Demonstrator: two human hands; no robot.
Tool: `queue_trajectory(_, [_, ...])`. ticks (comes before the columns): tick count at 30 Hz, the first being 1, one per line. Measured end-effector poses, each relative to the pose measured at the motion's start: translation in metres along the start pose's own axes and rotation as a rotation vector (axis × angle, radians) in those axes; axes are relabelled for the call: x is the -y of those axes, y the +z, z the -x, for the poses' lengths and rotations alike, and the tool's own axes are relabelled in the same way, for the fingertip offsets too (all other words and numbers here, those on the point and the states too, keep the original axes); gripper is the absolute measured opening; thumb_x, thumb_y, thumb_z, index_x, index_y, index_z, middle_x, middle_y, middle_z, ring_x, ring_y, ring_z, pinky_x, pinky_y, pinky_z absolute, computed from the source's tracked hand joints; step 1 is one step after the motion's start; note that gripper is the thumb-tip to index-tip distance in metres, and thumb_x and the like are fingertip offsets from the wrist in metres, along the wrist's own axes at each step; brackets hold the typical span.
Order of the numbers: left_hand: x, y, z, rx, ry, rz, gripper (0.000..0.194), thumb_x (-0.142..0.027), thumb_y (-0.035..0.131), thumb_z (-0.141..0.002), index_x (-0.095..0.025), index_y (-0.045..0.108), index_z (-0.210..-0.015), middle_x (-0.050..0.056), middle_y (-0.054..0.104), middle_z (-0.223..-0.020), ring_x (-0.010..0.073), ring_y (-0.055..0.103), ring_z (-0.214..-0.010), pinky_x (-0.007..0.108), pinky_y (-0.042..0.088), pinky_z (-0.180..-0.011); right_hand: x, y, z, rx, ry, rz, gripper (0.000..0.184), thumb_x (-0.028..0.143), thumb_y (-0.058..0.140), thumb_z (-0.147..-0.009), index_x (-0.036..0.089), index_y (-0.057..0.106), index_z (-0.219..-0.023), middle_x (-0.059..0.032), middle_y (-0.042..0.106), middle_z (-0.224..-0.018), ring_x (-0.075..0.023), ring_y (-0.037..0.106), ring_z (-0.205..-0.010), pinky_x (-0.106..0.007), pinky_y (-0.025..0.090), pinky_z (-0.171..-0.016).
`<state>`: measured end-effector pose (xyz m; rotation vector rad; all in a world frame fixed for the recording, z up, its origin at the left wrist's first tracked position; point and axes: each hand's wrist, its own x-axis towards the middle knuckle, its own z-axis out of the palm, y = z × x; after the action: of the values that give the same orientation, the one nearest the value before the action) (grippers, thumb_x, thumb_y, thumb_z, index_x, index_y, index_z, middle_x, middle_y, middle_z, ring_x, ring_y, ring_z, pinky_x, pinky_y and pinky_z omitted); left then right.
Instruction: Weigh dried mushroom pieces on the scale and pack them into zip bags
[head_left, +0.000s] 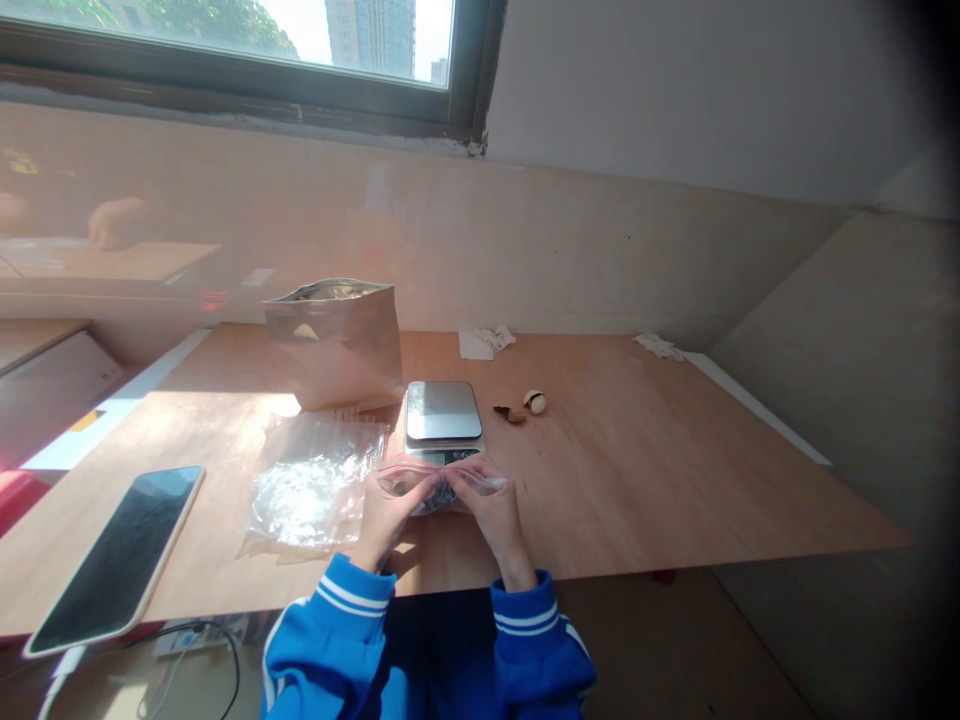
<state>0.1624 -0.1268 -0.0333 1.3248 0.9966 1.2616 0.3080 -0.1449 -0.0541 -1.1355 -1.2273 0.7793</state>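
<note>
Both hands meet at the near middle of the wooden table (675,470), in blue sleeves with white stripes. My left hand (390,515) and my right hand (491,510) each pinch the red-striped top edge of a small clear zip bag (442,488) with dark contents inside. The bag hangs just in front of a small digital scale (442,412) with a bare steel platform. A pile of empty clear zip bags (311,480) lies to the left of my left hand.
An open brown paper pouch (337,340) stands behind the pile. A nut and shell bits (525,405) lie right of the scale. A dark phone (120,555) rests at the table's left front. Crumpled tissues (491,338) lie near the wall.
</note>
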Motion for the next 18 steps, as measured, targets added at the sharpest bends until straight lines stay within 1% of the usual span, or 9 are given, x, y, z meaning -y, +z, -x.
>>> queue_trajectory(5, [0.007, 0.000, 0.000, -0.016, 0.033, -0.017, 0.013, -0.029, 0.074, -0.070, -0.017, 0.072, -0.074, 0.006, 0.072, -0.077, 0.0191, 0.066, -0.076, 0.031, 0.053, -0.075, 0.001, 0.004, 0.001, -0.033, -0.061, 0.089, 0.011, 0.029, 0.066, -0.078, 0.019, 0.070, -0.077, -0.0026, 0.064, -0.077, -0.0159, 0.058, -0.075, -0.027, 0.048, -0.068])
queue_trajectory(10, [0.011, 0.000, 0.000, -0.049, -0.004, -0.005, 0.018, -0.031, 0.074, -0.070, -0.014, 0.072, -0.077, 0.006, 0.072, -0.077, 0.0182, 0.067, -0.075, 0.028, 0.053, -0.071, 0.005, 0.010, 0.003, -0.094, -0.123, 0.145, 0.008, 0.025, 0.066, -0.078, 0.020, 0.068, -0.074, -0.0017, 0.062, -0.072, -0.0151, 0.054, -0.070, -0.027, 0.044, -0.065])
queue_trajectory(15, [0.008, 0.000, 0.000, -0.085, -0.019, -0.008, 0.018, -0.031, 0.075, -0.069, -0.014, 0.072, -0.075, 0.006, 0.073, -0.076, 0.0181, 0.067, -0.074, 0.027, 0.053, -0.070, 0.006, 0.013, 0.004, -0.114, -0.136, 0.126, 0.016, 0.029, 0.065, -0.080, 0.019, 0.065, -0.067, -0.0016, 0.060, -0.070, -0.0151, 0.054, -0.070, -0.027, 0.045, -0.067])
queue_trajectory(18, [0.008, 0.000, 0.000, -0.082, -0.004, -0.005, 0.018, -0.031, 0.075, -0.069, -0.015, 0.073, -0.075, 0.007, 0.073, -0.078, 0.0186, 0.067, -0.076, 0.028, 0.053, -0.072, 0.007, 0.012, 0.004, -0.110, -0.114, 0.115, 0.015, 0.029, 0.064, -0.081, 0.019, 0.065, -0.070, -0.0014, 0.060, -0.072, -0.0145, 0.053, -0.070, -0.026, 0.044, -0.066])
